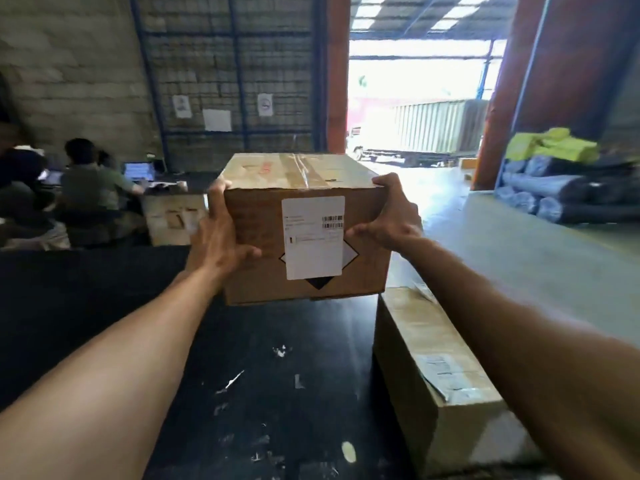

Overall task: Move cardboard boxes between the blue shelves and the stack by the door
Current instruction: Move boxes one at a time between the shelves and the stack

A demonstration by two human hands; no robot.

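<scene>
Both hands hold one box tight. Left grip is curled round its near left corner, with the thumb on the front and the fingers up at the top edge. Right grip does the same on the near right corner. The box is shut with tape and has a white label on the front. It sits out in front of the person, over the far part of a black bench. I cannot tell if its bottom touches the bench or hangs just above it.

A long box lies just beside the bench, near and to the right. A small box sits far to the left. People sit at a laptop at the far left. The big open door is far ahead, and dark rolls lie far to the right.

I think this is the carry step: the box is in both hands and faces the door. No stack shows plainly, so the drop spot is a guess. The next move needs both hands tight and the box flat. It needs a clear, flat place to land before the hands let go.
</scene>
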